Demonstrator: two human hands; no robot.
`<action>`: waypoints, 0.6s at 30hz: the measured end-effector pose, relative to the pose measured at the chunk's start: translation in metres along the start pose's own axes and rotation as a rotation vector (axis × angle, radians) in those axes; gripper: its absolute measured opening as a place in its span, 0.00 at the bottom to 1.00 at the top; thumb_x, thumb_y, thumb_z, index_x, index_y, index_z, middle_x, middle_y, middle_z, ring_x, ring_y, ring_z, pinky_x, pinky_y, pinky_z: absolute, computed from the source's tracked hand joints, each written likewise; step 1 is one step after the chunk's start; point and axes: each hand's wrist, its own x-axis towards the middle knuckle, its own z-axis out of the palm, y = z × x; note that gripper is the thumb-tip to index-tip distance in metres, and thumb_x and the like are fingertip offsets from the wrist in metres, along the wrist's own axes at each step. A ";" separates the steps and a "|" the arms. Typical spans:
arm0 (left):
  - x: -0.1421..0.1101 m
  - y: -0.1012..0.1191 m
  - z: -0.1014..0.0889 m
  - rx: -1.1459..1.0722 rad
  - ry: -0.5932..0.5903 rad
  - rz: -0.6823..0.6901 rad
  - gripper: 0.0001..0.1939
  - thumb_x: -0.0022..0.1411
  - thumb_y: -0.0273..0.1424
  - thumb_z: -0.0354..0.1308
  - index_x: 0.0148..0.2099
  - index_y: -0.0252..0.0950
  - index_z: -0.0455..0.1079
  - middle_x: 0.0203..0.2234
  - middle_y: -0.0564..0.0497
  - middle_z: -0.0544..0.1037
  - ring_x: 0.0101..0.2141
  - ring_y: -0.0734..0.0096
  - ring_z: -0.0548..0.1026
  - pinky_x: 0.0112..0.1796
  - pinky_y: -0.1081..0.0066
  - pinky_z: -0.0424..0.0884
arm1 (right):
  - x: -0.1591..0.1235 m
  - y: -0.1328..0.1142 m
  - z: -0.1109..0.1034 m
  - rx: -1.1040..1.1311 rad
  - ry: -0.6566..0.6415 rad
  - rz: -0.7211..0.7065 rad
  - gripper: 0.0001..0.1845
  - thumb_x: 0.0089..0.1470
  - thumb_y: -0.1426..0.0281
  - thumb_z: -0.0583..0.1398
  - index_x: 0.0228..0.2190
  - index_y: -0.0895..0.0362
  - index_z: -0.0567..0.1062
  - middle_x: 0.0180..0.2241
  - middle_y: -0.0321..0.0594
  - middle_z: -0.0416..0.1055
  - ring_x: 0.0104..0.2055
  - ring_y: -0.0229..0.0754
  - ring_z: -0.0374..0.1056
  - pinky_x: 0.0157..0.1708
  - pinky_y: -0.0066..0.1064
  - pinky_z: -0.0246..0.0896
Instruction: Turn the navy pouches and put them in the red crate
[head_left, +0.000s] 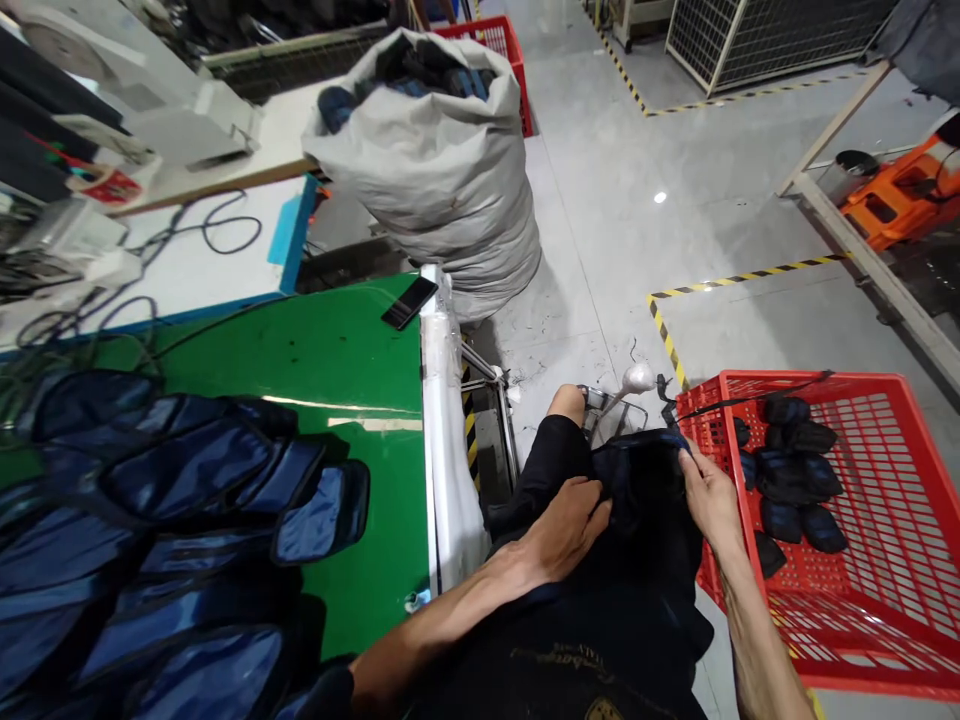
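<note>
Left hand (574, 525), right hand (711, 500): grip holding dark pouch (621, 482) | green tabletop (337, 360) | grey floor (574, 200)

- Green tabletop (352, 350), left of the frame: blue pouches (195, 470) heaped across its lower left, a dark phone (409, 303) near its upper right corner.
- White tabletop (187, 270), upper left: loose dark cables (56, 325) trail over it.
- Grey floor (585, 250), centre to upper right: a stuffed pale sack (465, 190) at upper centre, a red crate (862, 383) at lower right, yellow-and-black tape (750, 280) on its surface.
</note>
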 end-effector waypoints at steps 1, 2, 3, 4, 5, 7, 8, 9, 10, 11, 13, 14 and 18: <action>0.003 0.001 0.004 0.033 -0.033 0.081 0.13 0.75 0.42 0.57 0.38 0.43 0.71 0.38 0.46 0.81 0.47 0.54 0.81 0.59 0.54 0.77 | -0.002 -0.003 -0.003 0.023 -0.032 -0.013 0.30 0.72 0.46 0.55 0.48 0.57 0.83 0.42 0.49 0.83 0.44 0.52 0.78 0.43 0.39 0.73; 0.007 0.002 0.008 0.068 -0.071 0.162 0.10 0.76 0.39 0.56 0.41 0.42 0.72 0.43 0.43 0.83 0.56 0.51 0.80 0.67 0.49 0.72 | -0.005 -0.010 -0.005 0.035 -0.048 -0.030 0.29 0.72 0.47 0.55 0.52 0.56 0.81 0.48 0.50 0.82 0.49 0.52 0.78 0.47 0.40 0.73; 0.011 0.005 0.011 0.098 -0.104 0.234 0.09 0.77 0.37 0.54 0.44 0.41 0.73 0.48 0.41 0.84 0.63 0.49 0.78 0.72 0.44 0.67 | -0.010 -0.019 -0.006 0.041 -0.044 -0.038 0.29 0.71 0.48 0.57 0.57 0.56 0.79 0.54 0.52 0.80 0.54 0.53 0.77 0.51 0.42 0.73; 0.015 0.008 0.014 0.117 -0.128 0.288 0.08 0.77 0.35 0.53 0.46 0.41 0.73 0.51 0.39 0.84 0.68 0.49 0.74 0.75 0.42 0.62 | -0.016 -0.030 -0.006 0.038 -0.015 -0.031 0.30 0.70 0.48 0.58 0.62 0.55 0.76 0.59 0.53 0.78 0.58 0.54 0.76 0.53 0.43 0.72; 0.018 0.012 0.014 0.118 -0.149 0.326 0.09 0.78 0.34 0.52 0.48 0.41 0.73 0.54 0.38 0.83 0.71 0.50 0.72 0.76 0.43 0.61 | -0.022 -0.042 -0.007 0.030 0.036 -0.003 0.32 0.69 0.48 0.60 0.64 0.55 0.74 0.62 0.54 0.76 0.60 0.55 0.75 0.54 0.44 0.72; 0.022 0.021 0.011 0.072 -0.192 0.391 0.09 0.78 0.33 0.52 0.49 0.40 0.74 0.58 0.38 0.82 0.73 0.53 0.70 0.75 0.47 0.65 | -0.034 -0.064 -0.010 0.001 0.175 0.092 0.32 0.69 0.46 0.61 0.62 0.55 0.74 0.57 0.54 0.79 0.57 0.58 0.76 0.50 0.43 0.72; 0.023 0.026 0.007 0.031 -0.215 0.407 0.09 0.78 0.32 0.52 0.50 0.41 0.74 0.59 0.39 0.81 0.72 0.53 0.71 0.73 0.50 0.68 | -0.039 -0.073 -0.013 -0.017 0.256 0.131 0.31 0.69 0.45 0.60 0.58 0.56 0.77 0.51 0.53 0.81 0.52 0.58 0.78 0.46 0.42 0.71; 0.023 0.029 0.004 -0.017 -0.230 0.405 0.10 0.77 0.32 0.53 0.54 0.41 0.74 0.60 0.40 0.81 0.69 0.54 0.74 0.70 0.53 0.73 | -0.044 -0.082 -0.016 -0.038 0.332 0.137 0.29 0.70 0.44 0.59 0.53 0.55 0.78 0.45 0.51 0.82 0.46 0.57 0.78 0.42 0.40 0.70; 0.024 0.033 0.001 -0.069 -0.219 0.397 0.12 0.75 0.31 0.56 0.57 0.42 0.73 0.60 0.41 0.81 0.65 0.54 0.77 0.66 0.54 0.76 | -0.047 -0.090 -0.019 -0.061 0.408 0.094 0.27 0.72 0.45 0.58 0.49 0.55 0.79 0.40 0.50 0.82 0.41 0.56 0.78 0.39 0.39 0.69; 0.025 0.036 -0.001 -0.126 -0.171 0.379 0.16 0.73 0.30 0.58 0.61 0.42 0.72 0.59 0.42 0.80 0.62 0.55 0.79 0.63 0.55 0.78 | -0.049 -0.098 -0.022 -0.086 0.472 0.002 0.25 0.73 0.47 0.58 0.47 0.55 0.80 0.37 0.50 0.82 0.38 0.55 0.78 0.37 0.39 0.68; 0.030 0.043 -0.003 -0.246 0.045 0.328 0.25 0.67 0.28 0.60 0.64 0.44 0.68 0.58 0.43 0.79 0.57 0.56 0.79 0.60 0.55 0.79 | -0.044 -0.117 -0.024 -0.135 0.525 -0.261 0.20 0.75 0.53 0.58 0.48 0.55 0.80 0.36 0.49 0.82 0.35 0.53 0.78 0.35 0.38 0.68; 0.035 0.046 -0.003 -0.305 0.189 0.303 0.27 0.64 0.28 0.59 0.64 0.44 0.66 0.58 0.44 0.78 0.57 0.56 0.78 0.59 0.56 0.79 | -0.039 -0.127 -0.022 -0.161 0.506 -0.388 0.17 0.75 0.57 0.58 0.50 0.55 0.80 0.36 0.49 0.82 0.34 0.52 0.78 0.35 0.38 0.69; 0.067 0.061 -0.006 -0.419 0.639 0.169 0.25 0.66 0.30 0.55 0.64 0.46 0.61 0.55 0.46 0.75 0.52 0.60 0.77 0.53 0.62 0.78 | 0.002 -0.166 0.001 -0.273 0.297 -0.659 0.20 0.78 0.62 0.54 0.59 0.57 0.78 0.35 0.46 0.80 0.33 0.49 0.77 0.34 0.38 0.69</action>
